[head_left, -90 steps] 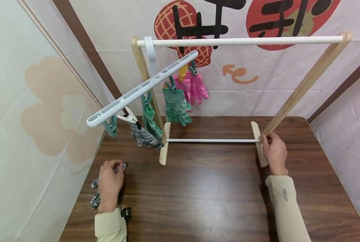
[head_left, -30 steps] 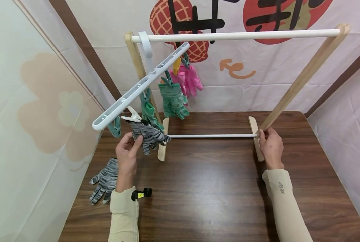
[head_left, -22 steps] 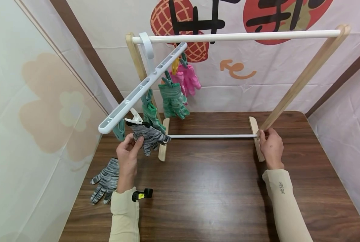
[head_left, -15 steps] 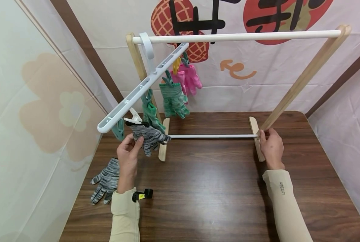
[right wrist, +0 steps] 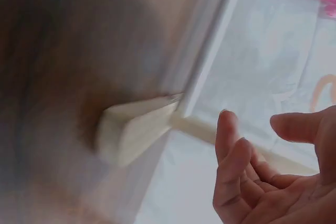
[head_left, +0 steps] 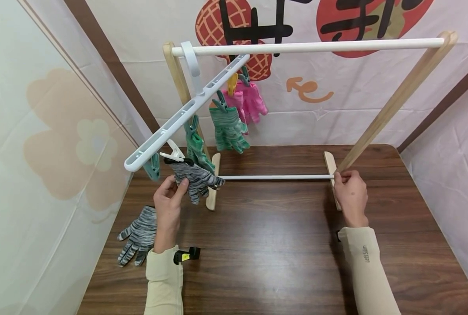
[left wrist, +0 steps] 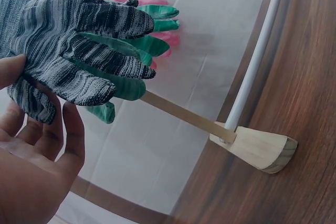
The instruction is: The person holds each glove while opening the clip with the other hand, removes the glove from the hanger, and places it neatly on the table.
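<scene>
My left hand [head_left: 167, 205] pinches a black-and-grey striped knit glove [head_left: 196, 177] between thumb and fingers. A white clothespin [head_left: 174, 153] on the pale blue clip hanger [head_left: 184, 114] grips that glove's cuff. In the left wrist view the thumb lies on the glove [left wrist: 68, 45] near its palm, and its fingers point toward the rack's foot [left wrist: 262, 148]. My right hand [head_left: 351, 194] is by the foot of the rack's right post [head_left: 395, 105]. The right wrist view shows that hand [right wrist: 278, 177] with thumb and fingers apart, nothing between them.
A matching glove [head_left: 139, 232] lies on the wooden table [head_left: 273, 253], left of my left forearm. Green gloves [head_left: 228, 127] and pink gloves [head_left: 253, 103] hang farther along the hanger. A teal clothespin [head_left: 153, 167] hangs bare at its near end. The white lower bar [head_left: 277, 177] joins the feet.
My left hand has risen from the table glove to the hanging striped glove and pinches it. The hanger has swung slightly. My right hand has let go of the post and shifted slightly left.
</scene>
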Demonstrator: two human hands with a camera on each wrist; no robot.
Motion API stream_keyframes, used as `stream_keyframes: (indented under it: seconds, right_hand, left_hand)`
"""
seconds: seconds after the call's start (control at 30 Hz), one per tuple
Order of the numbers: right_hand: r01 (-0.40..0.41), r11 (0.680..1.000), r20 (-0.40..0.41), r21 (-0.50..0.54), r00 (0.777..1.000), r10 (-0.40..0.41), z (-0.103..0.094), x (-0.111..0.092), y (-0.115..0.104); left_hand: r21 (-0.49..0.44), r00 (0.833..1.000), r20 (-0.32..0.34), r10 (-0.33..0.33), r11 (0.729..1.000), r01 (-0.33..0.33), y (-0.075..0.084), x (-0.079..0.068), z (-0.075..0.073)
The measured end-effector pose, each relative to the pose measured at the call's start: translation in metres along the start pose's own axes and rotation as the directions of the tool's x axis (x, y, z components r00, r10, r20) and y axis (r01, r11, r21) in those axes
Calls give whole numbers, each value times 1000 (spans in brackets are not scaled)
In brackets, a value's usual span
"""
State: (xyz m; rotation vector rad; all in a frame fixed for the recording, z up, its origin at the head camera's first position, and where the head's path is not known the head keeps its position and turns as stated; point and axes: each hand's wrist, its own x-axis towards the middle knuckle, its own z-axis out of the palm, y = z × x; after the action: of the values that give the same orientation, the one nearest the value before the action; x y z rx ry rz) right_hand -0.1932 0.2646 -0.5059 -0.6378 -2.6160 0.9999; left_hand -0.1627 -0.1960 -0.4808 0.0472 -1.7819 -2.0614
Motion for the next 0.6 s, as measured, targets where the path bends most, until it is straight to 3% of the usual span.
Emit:
stream_keyframes:
  seconds: [0.4, 0.6]
  right_hand:
    - [201, 979, 42, 41, 978, -203, 10, -19, -43]
    - [340, 935, 24, 103, 939, -344, 9, -34, -67]
  left_hand:
    - [13, 1000, 4, -9, 1000, 9, 0, -1, 1]
    - [39, 999, 6, -32, 999, 32, 0, -5, 1]
